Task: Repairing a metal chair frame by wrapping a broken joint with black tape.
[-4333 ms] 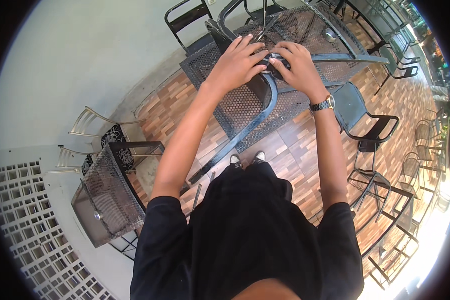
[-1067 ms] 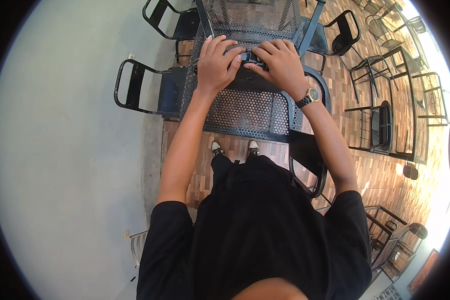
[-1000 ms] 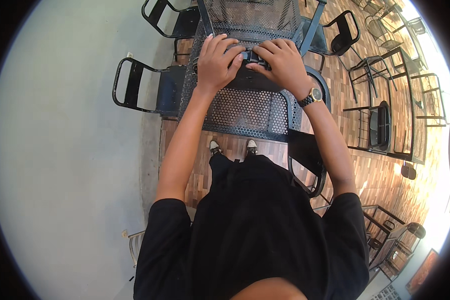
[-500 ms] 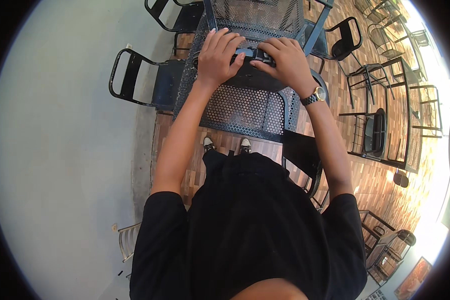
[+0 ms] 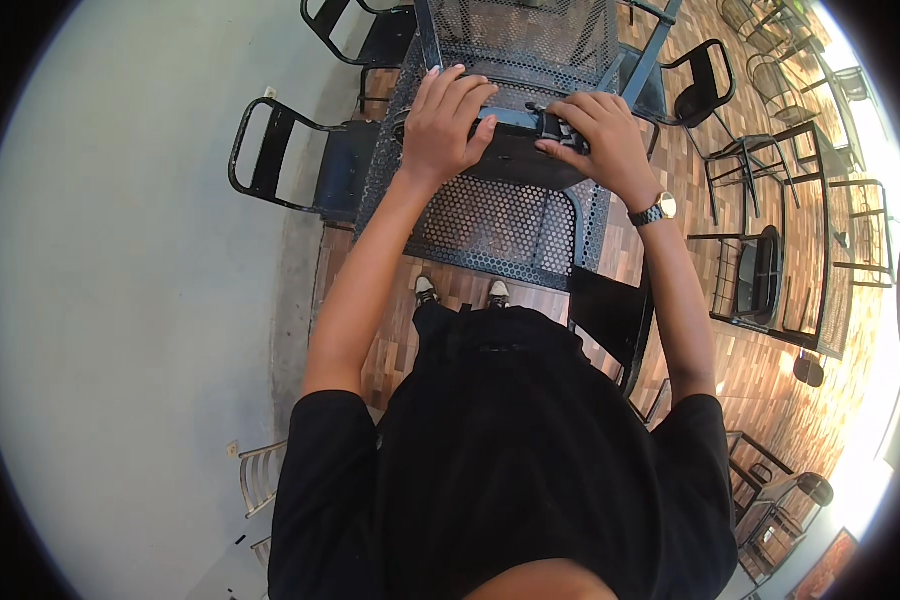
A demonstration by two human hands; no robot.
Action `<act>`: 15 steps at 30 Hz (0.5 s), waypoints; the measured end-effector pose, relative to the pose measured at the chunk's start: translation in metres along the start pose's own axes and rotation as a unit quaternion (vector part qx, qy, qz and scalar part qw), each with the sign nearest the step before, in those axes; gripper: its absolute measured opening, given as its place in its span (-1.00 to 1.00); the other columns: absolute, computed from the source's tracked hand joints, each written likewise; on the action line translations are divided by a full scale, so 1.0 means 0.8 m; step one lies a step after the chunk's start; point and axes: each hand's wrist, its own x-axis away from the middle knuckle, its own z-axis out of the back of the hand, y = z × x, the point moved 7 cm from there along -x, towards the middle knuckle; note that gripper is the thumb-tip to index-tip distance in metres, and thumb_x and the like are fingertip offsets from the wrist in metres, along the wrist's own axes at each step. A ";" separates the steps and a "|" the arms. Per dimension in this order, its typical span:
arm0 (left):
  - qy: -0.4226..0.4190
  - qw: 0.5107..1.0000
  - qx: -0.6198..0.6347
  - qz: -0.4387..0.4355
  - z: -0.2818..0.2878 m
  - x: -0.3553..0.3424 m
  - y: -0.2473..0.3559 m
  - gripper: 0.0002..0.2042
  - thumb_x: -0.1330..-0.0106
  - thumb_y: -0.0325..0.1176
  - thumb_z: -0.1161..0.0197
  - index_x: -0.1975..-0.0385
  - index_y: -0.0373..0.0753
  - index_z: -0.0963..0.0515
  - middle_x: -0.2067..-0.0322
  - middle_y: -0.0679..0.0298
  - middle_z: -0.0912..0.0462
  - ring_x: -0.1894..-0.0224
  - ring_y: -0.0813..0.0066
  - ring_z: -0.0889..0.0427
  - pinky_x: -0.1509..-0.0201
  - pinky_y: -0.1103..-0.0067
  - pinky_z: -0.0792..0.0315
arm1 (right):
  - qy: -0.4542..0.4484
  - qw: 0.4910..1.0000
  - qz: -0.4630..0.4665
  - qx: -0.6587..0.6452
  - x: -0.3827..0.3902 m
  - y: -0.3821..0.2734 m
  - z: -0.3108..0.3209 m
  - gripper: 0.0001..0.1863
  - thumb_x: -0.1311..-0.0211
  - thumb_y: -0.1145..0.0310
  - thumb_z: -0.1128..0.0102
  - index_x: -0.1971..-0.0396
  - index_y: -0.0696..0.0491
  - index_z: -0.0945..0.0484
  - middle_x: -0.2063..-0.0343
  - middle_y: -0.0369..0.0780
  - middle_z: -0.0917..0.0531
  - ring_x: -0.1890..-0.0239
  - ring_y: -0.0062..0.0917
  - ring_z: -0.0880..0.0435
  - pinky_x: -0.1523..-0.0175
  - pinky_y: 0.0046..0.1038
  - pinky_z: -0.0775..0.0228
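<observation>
Head-worn fisheye view, facing downward, close

**Blk device (image 5: 558, 130) on bar (image 5: 515, 118) of metal chair (image 5: 520, 166)**

Chair lies on a perforated tbl (image 5: 490, 262), near its front edge. Frame: blue-grey metal, approx. straight bars running away at L & R, one w/ worn paint. Blk panel, rounded lower edge, sits just below the bar, nearest the person; full pose partly hidden.

Bar: pale blue-grey, flat, approx. crosswise, L end under L hand (image 5: 448, 122), fingers & thumb spread. Device: small, blk, jointed-looking, at bar's R end, gripped in R hand (image 5: 602, 140); details too small to tell.
</observation>
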 end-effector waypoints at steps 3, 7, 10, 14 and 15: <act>-0.003 1.000 0.005 -0.011 0.004 -0.003 -0.003 -0.70 -0.48 -0.20 -0.13 -0.06 -0.15 -0.65 -0.10 0.26 -0.65 -0.28 0.16 -0.53 -0.49 0.13 -0.27 | -0.011 1.000 -0.003 0.004 -0.014 -0.006 -0.006 -0.52 -0.25 -0.09 -0.39 0.04 -0.02 -0.69 0.15 -0.28 -0.67 0.04 -0.33 -0.63 -0.12 -0.29 -0.39; -0.011 1.000 0.014 -0.007 0.003 -0.003 0.000 -0.68 -0.52 -0.23 -0.04 -0.09 -0.17 -0.64 -0.14 0.25 -0.64 -0.29 0.16 -0.54 -0.49 0.16 -0.27 | -0.032 0.999 0.002 0.004 -0.034 -0.018 -0.020 -0.51 -0.31 -0.13 -0.30 0.05 -0.01 -0.69 0.19 -0.27 -0.66 0.09 -0.35 -0.63 -0.09 -0.29 -0.39; -0.006 1.000 0.012 0.004 0.002 -0.001 -0.006 -0.64 -0.53 -0.20 -0.04 -0.16 -0.19 -0.60 -0.22 0.21 -0.61 -0.32 0.13 -0.52 -0.49 0.16 -0.27 | -0.030 0.999 0.002 0.010 -0.043 -0.031 -0.025 -0.52 -0.33 -0.12 -0.29 0.04 -0.01 -0.69 0.19 -0.28 -0.66 0.11 -0.35 -0.62 -0.10 -0.30 -0.39; -0.009 1.000 0.012 0.008 0.005 -0.001 -0.011 -0.60 -0.53 -0.17 -0.05 -0.23 -0.20 -0.56 -0.29 0.18 -0.57 -0.37 0.10 -0.50 -0.50 0.16 -0.28 | -0.006 1.000 0.002 0.014 -0.035 -0.033 -0.017 -0.54 -0.32 -0.07 -0.30 0.01 -0.02 -0.67 0.16 -0.29 -0.66 0.06 -0.36 -0.62 -0.14 -0.30 -0.39; -0.008 1.000 0.014 0.013 0.007 -0.001 -0.013 -0.58 -0.53 -0.15 -0.06 -0.25 -0.20 -0.55 -0.29 0.17 -0.57 -0.37 0.10 -0.49 -0.50 0.16 -0.28 | 0.003 1.000 0.007 0.000 -0.031 -0.030 -0.012 -0.54 -0.31 -0.06 -0.33 -0.01 -0.02 -0.67 0.13 -0.29 -0.67 0.03 -0.36 -0.62 -0.16 -0.29 -0.39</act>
